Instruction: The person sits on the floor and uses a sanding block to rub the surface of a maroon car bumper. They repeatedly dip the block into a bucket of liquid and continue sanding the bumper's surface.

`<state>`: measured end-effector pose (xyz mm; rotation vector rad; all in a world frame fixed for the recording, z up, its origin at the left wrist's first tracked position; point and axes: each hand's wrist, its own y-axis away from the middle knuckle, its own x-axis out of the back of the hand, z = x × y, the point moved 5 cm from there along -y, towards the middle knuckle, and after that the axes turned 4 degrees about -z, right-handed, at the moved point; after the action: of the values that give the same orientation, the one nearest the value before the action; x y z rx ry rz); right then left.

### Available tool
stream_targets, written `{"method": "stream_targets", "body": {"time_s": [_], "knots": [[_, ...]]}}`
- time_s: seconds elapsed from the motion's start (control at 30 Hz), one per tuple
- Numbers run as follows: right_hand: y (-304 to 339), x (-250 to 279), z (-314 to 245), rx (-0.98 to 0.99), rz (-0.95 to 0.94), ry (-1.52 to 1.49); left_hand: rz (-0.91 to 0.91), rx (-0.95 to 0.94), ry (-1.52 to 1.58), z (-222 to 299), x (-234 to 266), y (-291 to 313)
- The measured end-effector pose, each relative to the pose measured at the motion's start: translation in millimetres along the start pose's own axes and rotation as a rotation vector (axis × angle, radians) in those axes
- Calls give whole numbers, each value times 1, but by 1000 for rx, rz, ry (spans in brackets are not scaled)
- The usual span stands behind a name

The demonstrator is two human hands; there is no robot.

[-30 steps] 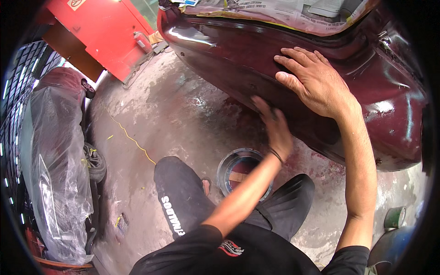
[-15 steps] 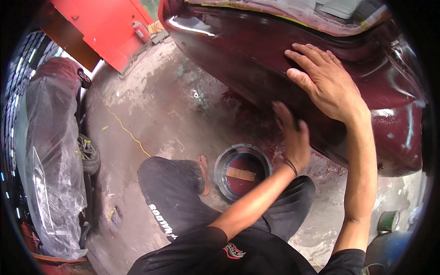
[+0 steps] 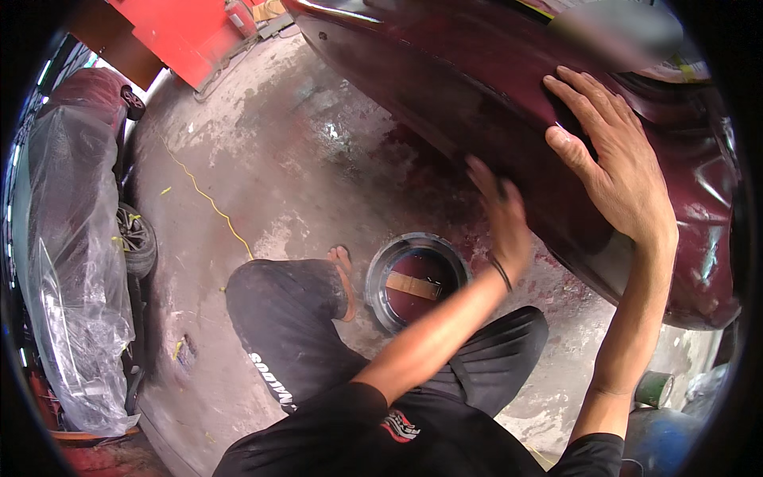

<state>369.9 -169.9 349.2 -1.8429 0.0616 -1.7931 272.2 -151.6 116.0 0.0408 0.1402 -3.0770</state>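
Note:
A dark red car body panel point(image 3: 445, 87), dull and smeared in places, curves across the upper right. My right hand point(image 3: 616, 155) lies flat on its upper face, fingers stretched and slightly spread, and I see nothing held there. Lower down, my left hand point(image 3: 505, 219) is at the panel's underside, smeared by motion. Its fingers look stretched out, and a small dark patch between them is too blurred to make out. Below my left hand, a round dark tub point(image 3: 381, 306) stands on the floor between my legs, with dark red liquid and a flat brown piece point(image 3: 413, 285) inside.
A car under clear plastic sheeting point(image 3: 75, 262) stands at the left, its wheel point(image 3: 137, 241) exposed. A yellow cord point(image 3: 211, 203) runs over the stained floor. Red cabinet point(image 3: 183, 36) and fire extinguisher point(image 3: 241, 17) are at the far left. A green can point(image 3: 653, 389) lies near a blue drum point(image 3: 668, 437).
The view has shifted, moving floor items left and up. My right hand appears farther right and lower along the panel. My left hand remains at the underside, still blurred.

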Motion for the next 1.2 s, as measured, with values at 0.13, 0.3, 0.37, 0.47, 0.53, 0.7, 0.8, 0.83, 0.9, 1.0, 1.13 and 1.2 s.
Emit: {"method": "stream_targets", "body": {"time_s": [0.13, 0.3, 0.37, 0.47, 0.53, 0.7, 0.8, 0.83, 0.9, 1.0, 1.13, 1.2], "knots": [[-1, 1, 0, 10, -26, 9, -12, -100, 72, -30, -28, 35], [0, 4, 0, 8, -17, 14, 133, -91, 133, -21, 65, -83], [1, 3, 1, -4, -9, -7, 223, -186, 72, -2, 103, -127], [2, 0, 3, -21, -9, -12, 158, -45, 105, -5, 103, -121], [2, -1, 3, -6, 3, 8, 161, -182, 42, -13, 60, -72], [2, -4, 4, 24, 37, 15, 59, -134, -147, -44, 1, 7], [3, -5, 2, 55, 85, 19, 111, -161, -7, -27, 57, -68], [4, -5, 1, 62, 101, 32, 180, -88, 34, -20, 85, -100], [4, -8, 2, 39, 57, 79, 17, -41, 190, -13, 97, -123], [5, -5, 0, 58, 45, 78, 107, -176, 13, -11, 78, -81], [4, 0, -4, 85, 27, 126, 11, -229, -254, -33, 8, 15], [2, 3, -6, 85, -11, 144, -10, -178, -189, -38, 9, 16]]}}
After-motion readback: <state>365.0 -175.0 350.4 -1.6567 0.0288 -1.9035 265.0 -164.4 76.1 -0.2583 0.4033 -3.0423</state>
